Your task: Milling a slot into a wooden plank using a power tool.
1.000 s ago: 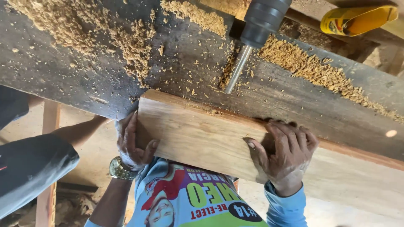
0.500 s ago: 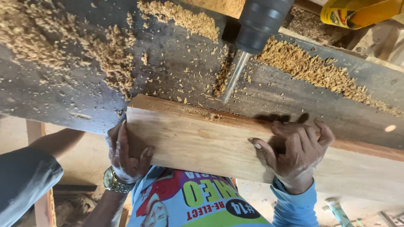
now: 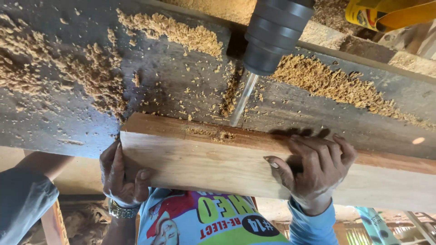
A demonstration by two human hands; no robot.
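Seen from above, the person's left hand [image 3: 121, 177] wraps around the left end of a pale wooden plank [image 3: 236, 170], thumb on its face and fingers curled over the end, gripping it firmly. The right hand [image 3: 313, 170] presses flat and clawed over the plank's upper edge further along, holding it against a dark, worn machine table [image 3: 68, 122]. The plank lies across the near edge of that table. Between the hands, a spinning drill bit [image 3: 243, 100] under a grey chuck [image 3: 274, 34] meets the plank's top edge, where a shallow slot [image 3: 211, 134] with loose chips shows. This looks like the boring step, and widening the slot would call for steady pressure and a careful sideways slide. Heaps of sawdust [image 3: 336, 84] cover the table and could foul the plank's seat. The right hand's fingers sit near the bit. A yellow object [image 3: 386, 13] lies at top right.
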